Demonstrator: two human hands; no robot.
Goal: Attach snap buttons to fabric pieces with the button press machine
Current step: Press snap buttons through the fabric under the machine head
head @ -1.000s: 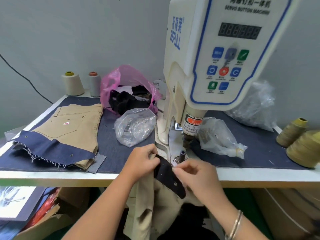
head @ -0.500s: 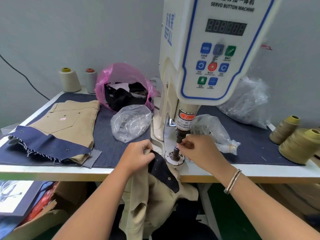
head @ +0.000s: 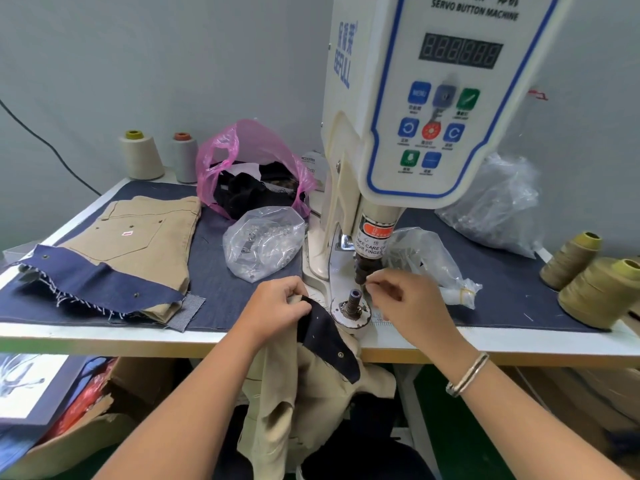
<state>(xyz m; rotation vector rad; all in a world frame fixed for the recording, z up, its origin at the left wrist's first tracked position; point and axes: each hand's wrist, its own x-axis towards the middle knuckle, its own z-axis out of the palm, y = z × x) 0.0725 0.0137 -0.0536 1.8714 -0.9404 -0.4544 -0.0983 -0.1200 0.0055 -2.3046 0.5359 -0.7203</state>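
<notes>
Holding a tan fabric piece with a dark blue strip, the left hand has its fingers curled tight on the cloth's top edge. The cloth hangs down over the front of the white table, just left of the round lower post of the button press machine. A small metal snap sits on the blue strip.

The right hand is up beside the machine's dark upper punch. Its fingertips are pinched together there. What they pinch is too small to see. A silver bracelet is on that wrist.

A pink plastic bag stands open at the back, with black things inside. In front of it is a clear bag holding small shiny metal bits. Another clear bag, tied with a yellow band, lies to the right of the machine, with small dark bits in it. A bigger crinkly clear bag is behind it; I cannot tell what is inside.

A pile of tan pieces with a blue frayed strip lies on the blue cloth mat at the left. Two pale thread cones stand at the back left. Two yellow-green cones are at the right edge. Under the table is a cardboard box with something red in it.
</notes>
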